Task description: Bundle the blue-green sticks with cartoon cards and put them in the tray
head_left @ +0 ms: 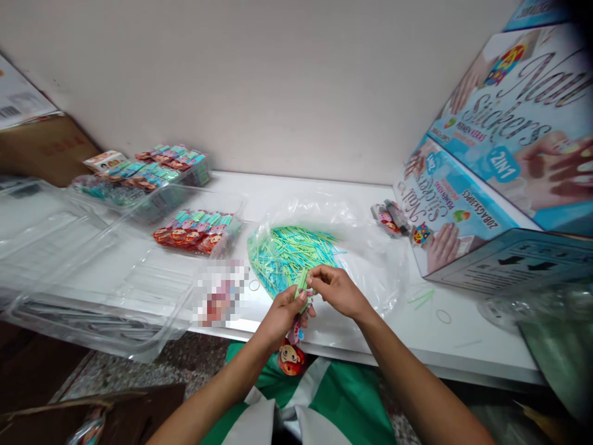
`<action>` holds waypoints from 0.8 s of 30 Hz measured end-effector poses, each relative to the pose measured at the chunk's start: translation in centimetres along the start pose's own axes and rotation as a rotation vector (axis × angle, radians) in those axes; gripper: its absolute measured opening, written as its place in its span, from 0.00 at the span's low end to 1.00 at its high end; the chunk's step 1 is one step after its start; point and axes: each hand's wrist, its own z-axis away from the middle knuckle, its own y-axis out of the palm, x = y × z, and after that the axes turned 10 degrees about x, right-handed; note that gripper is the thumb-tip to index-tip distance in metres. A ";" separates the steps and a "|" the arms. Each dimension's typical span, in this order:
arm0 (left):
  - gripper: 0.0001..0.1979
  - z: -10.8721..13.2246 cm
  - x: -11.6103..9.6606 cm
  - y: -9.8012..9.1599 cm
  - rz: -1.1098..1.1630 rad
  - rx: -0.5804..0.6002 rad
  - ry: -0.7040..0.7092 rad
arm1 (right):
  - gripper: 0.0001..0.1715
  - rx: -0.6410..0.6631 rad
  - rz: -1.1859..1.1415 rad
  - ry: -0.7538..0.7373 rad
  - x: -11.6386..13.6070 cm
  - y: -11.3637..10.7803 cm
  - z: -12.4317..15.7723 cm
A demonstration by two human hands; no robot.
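Left hand: closed around a red-haired printed packet (291, 360), which hangs at 6 o'clock from the fingers over the bench's near edge; the left hand (288, 311) shows green strips above its thumb.
Right hand: thumb and fingertips narrowed at the packet's upper end; the right hand (341, 292) hides whether anything is pinched.
Green and blue sticks: one heap, too many to count, at 12 o'clock; the sticks (301, 247) lie in one clear bag (375, 272) spread beneath the right hand.
Filled packs: at 10 o'clock, one pack (194, 232) nearby and others (171, 157) behind, partly overlapped.
Clear tub: at 9 o'clock, the tub (134, 352) blocks the left of the bench (259, 185).
Nail Stickers cartons: walling off 2 o'clock, the cartons (467, 204) cannot be surely counted; small packets (389, 217) sit beside them.
Rubber bands: two, one band (254, 285) at 9 o'clock, another (443, 316) at 3.
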 end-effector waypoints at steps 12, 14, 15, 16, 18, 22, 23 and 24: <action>0.15 -0.1 0.7 -0.2 0.074 0.021 0.003 | 0.11 -0.006 0.042 -0.017 -0.6 0.2 0.1; 0.15 0.0 0.7 -0.2 0.080 0.029 0.008 | 0.10 -0.003 0.038 -0.024 -0.4 0.2 0.2; 0.15 0.0 0.6 -0.2 0.084 0.033 0.009 | 0.10 -0.003 0.036 -0.028 -0.3 0.1 0.2; 0.16 0.0 0.6 -0.2 0.088 0.036 0.009 | 0.10 0.000 0.033 -0.029 -0.2 0.1 0.2; 0.16 0.0 0.7 -0.3 0.096 0.035 0.005 | 0.09 0.015 0.025 -0.021 -0.1 0.0 0.2; 0.17 0.1 0.7 -0.3 0.119 0.033 0.003 | 0.07 0.014 0.024 0.000 0.1 0.2 0.1; 0.17 0.1 0.7 -0.2 0.124 0.035 -0.001 | 0.06 -0.006 0.034 0.002 0.1 0.3 0.1; 0.17 0.1 0.6 -0.2 0.129 0.037 -0.007 | 0.06 -0.023 0.042 0.001 0.2 0.4 0.1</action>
